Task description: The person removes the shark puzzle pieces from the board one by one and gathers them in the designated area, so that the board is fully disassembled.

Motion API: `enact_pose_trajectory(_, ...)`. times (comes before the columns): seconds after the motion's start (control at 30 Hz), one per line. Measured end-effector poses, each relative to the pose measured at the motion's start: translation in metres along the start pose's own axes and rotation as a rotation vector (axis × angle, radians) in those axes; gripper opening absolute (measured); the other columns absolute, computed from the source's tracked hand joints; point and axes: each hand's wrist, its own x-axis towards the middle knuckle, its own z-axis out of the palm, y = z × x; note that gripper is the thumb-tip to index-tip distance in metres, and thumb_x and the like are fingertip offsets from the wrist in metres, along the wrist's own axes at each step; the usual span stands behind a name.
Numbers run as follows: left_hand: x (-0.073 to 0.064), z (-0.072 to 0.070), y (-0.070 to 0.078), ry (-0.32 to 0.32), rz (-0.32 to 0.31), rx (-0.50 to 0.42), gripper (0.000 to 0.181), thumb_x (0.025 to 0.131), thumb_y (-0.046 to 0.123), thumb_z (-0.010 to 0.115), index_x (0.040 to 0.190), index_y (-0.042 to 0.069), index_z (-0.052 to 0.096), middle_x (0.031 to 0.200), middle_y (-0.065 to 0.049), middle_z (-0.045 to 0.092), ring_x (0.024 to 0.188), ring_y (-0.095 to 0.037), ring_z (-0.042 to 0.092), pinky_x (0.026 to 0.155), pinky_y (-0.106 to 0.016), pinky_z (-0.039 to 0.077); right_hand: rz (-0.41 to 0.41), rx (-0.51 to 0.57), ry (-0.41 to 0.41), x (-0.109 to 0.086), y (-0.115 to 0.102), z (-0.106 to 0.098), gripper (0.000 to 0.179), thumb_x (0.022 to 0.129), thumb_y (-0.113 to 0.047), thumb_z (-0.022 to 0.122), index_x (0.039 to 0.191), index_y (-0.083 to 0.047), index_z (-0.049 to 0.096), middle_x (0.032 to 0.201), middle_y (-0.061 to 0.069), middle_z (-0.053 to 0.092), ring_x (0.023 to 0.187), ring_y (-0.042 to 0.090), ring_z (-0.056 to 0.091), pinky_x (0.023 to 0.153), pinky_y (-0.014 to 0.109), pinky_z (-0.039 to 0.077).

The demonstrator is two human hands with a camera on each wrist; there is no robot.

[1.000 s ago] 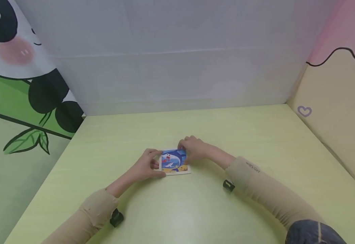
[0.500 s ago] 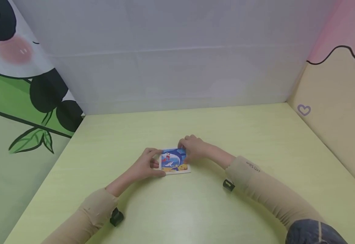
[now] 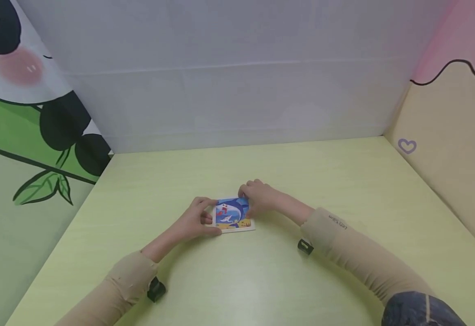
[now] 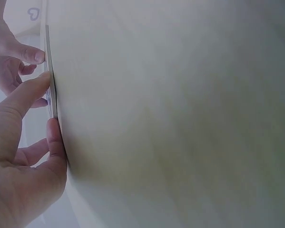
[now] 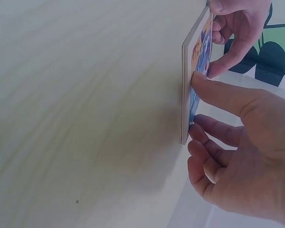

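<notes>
A small, flat picture board [image 3: 231, 215] with a pale border lies on the table between the two hands. Its printed picture shows a blue whale or dolphin over a yellow bottom. My left hand [image 3: 194, 222] holds the board's left side, thumb by the near corner and a finger by the far one. From the other side my right hand [image 3: 259, 197] grips the picture. In the right wrist view its thumb rests on the picture face and its index fingertip touches the far edge of the board [image 5: 185, 90]. The right fingers hide the board's far right corner.
The pale yellow table [image 3: 237, 280] runs back to a grey-white wall sheet [image 3: 237, 104]. Painted side panels stand left [image 3: 37, 226] and right [image 3: 449, 181]. A small black device [image 3: 155, 290] sits under the left cuff, another black device [image 3: 305, 246] under the right.
Both hands keep their places on the picture board, which stays put. Only the head view has shifted very slightly.
</notes>
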Motion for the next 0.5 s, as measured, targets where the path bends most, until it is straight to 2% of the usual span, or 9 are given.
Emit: enact_pose_trajectory(0.5, 0.0015, -0.0003, -0.0027, -0.007, -0.008, -0.008, 0.083, 0.077, 0.021, 0.086, 0.147, 0.008, 0.043, 0.148, -0.015, 0.032, 0.106, -0.022, 0.061, 0.093, -0.032, 0.057, 0.000, 0.076, -0.061, 0.0047, 0.0023, -0.0008, 0.063, 0.082, -0.023, 0.081, 0.136, -0.013, 0.052, 0.128, 0.010, 0.058, 0.122, 0.027, 0.047, 0.107, 0.045, 0.043)
